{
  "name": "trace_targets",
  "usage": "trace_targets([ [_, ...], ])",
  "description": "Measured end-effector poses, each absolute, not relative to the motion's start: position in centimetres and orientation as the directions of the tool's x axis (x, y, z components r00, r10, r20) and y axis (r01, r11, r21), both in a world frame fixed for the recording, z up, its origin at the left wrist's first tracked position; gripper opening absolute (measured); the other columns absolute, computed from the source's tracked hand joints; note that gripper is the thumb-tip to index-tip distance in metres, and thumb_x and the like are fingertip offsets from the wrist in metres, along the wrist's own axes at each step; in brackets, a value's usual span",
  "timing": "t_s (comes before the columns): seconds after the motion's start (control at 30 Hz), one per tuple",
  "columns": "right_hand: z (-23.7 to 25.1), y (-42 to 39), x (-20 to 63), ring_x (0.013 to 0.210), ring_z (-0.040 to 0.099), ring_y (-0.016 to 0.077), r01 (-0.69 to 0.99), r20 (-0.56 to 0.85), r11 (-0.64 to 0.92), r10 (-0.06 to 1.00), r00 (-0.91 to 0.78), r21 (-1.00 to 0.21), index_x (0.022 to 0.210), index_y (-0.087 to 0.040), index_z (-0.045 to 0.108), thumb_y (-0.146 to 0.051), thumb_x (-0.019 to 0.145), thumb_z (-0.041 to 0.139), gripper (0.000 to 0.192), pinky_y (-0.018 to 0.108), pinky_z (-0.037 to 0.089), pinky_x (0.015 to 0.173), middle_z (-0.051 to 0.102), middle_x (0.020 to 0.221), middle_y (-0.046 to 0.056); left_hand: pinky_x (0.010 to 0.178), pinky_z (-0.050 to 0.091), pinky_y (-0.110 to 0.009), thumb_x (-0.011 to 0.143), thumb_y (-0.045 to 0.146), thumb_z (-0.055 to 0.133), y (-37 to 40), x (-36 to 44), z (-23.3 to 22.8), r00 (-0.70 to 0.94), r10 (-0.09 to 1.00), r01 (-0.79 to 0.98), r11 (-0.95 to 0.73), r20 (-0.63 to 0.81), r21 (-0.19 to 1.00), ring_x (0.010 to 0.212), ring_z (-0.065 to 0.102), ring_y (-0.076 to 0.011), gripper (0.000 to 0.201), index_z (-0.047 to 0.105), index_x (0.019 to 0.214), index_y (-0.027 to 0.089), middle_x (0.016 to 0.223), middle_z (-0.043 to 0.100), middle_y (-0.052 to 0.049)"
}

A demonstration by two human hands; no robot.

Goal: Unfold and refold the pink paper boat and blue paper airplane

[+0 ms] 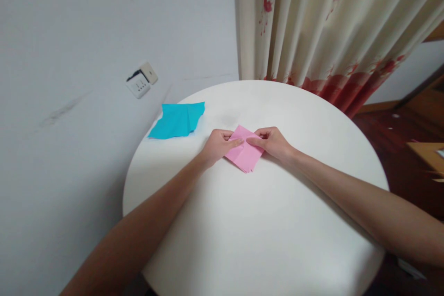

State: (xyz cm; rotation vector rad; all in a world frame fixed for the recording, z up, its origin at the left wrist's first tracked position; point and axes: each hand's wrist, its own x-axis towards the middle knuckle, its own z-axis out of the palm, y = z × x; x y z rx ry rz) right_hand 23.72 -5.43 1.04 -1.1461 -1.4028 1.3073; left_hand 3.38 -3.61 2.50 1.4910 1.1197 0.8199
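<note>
Pink paper [245, 156] sits toward far edge of surface [263, 226], one corner pointing at that edge; left hand [219, 144] pinches its left side, right hand [274, 142] its right, neither nearer.

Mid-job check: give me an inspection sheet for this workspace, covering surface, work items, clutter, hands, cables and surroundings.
Surface: round white table; faint grey patch beyond the hands, cause unclear.
Work items: pink paper, folded in layers, held between both hands.
Clutter: blue paper, creased, near the table's far-left edge.
Hands: left hand and right hand each pinch the pink paper, thumbs on top.
Cables: nothing seen.
Surroundings: scuffed wall with socket at left; flowered curtain beyond the table; dark floor at right.
</note>
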Motion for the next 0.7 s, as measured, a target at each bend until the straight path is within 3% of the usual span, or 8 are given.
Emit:
trace_targets([
  [0.17, 1.4, -5.6, 23.5, 0.056, 0.052, 0.0119, 0.003, 0.039, 0.040, 0.984, -0.172, -0.999, 0.073, -0.013, 0.070, -0.046, 0.069, 0.079, 0.035, 0.026, 0.037, 0.050, 0.065, 0.068, 0.003, 0.051, 0.039, -0.023, 0.067, 0.045, 0.083, -4.1, 3.5, 2.2, 0.431, 0.893, 0.328, -0.025, -0.126, 0.944, 0.058, 0.060, -0.0143, 0.037, 0.076, 0.079, 0.011, 0.069, 0.070, -0.004],
  [0.33, 1.4, -5.7, 23.3, 0.055, 0.050, 0.0117, -0.001, 0.096, 0.096, 0.989, -0.113, -0.995, 0.069, -0.014, 0.070, -0.045, 0.070, 0.078, 0.032, 0.026, 0.037, 0.049, 0.063, 0.065, 0.003, 0.049, 0.036, -0.021, 0.070, 0.048, 0.080, -4.7, 4.0, 2.2, 0.463, 0.873, 0.300, 0.009, -0.154, 0.954, 0.054, 0.056, -0.0120, 0.038, 0.075, 0.076, 0.011, 0.066, 0.066, -0.003],
  [0.53, 1.7, -5.8, 23.6, 0.057, 0.050, 0.0113, 0.098, 0.082, 0.111, 0.962, -0.260, -0.989, 0.075, -0.014, 0.071, -0.042, 0.071, 0.076, 0.028, 0.025, 0.038, 0.051, 0.063, 0.068, 0.002, 0.049, 0.034, -0.022, 0.068, 0.044, 0.082, -4.9, 3.9, 2.2, 0.503, 0.834, 0.346, 0.048, -0.228, 0.937, 0.053, 0.054, -0.0116, 0.034, 0.073, 0.071, 0.011, 0.064, 0.066, -0.003],
  [0.7, 1.7, -5.9, 23.4, 0.057, 0.049, 0.0111, 0.088, 0.071, 0.092, 0.974, -0.217, -0.992, 0.069, -0.014, 0.068, -0.047, 0.076, 0.071, 0.033, 0.025, 0.036, 0.051, 0.061, 0.066, 0.002, 0.048, 0.033, -0.022, 0.070, 0.045, 0.080, -4.9, 3.8, 2.2, 0.523, 0.816, 0.385, 0.031, -0.246, 0.922, 0.051, 0.053, -0.0112, 0.034, 0.073, 0.070, 0.012, 0.061, 0.064, -0.001],
])
